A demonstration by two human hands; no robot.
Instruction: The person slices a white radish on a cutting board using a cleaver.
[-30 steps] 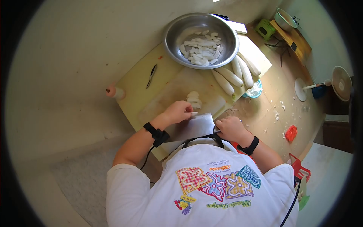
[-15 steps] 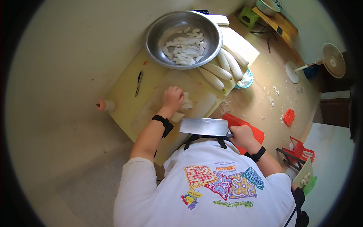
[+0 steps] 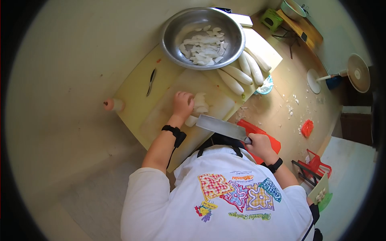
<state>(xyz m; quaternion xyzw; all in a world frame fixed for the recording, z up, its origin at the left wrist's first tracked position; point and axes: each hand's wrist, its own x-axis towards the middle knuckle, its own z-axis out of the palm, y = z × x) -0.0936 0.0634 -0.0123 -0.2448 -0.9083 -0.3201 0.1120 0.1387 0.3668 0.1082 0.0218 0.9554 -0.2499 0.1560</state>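
Note:
My right hand (image 3: 259, 145) is closed around the handle of a cleaver (image 3: 221, 127), whose blade points left over the near side of the cutting board (image 3: 165, 108). On the board, my left hand (image 3: 183, 105) has its fingers curled together against the left side of a row of white slices (image 3: 200, 103); the fingertips are partly hidden. A short white piece (image 3: 191, 121) lies between my left wrist and the blade tip. Several long peeled white vegetables (image 3: 232, 82) rest at the table's right side. Behind the board, a large metal bowl (image 3: 171, 50) holds many cut white pieces.
A peeler (image 3: 151, 82) and a pink-topped bottle (image 3: 116, 105) are on the left of the table (image 3: 132, 86). Beyond its right edge are a blue container (image 3: 265, 87), white scraps and a red bag (image 3: 307, 128) on the floor, a fan (image 3: 358, 73) and a red stool (image 3: 317, 164).
My left hand has moved from the cleaver's blade to the left side of the slices. The cleaver has swung away to the right, and its tip has lately turned toward the board.

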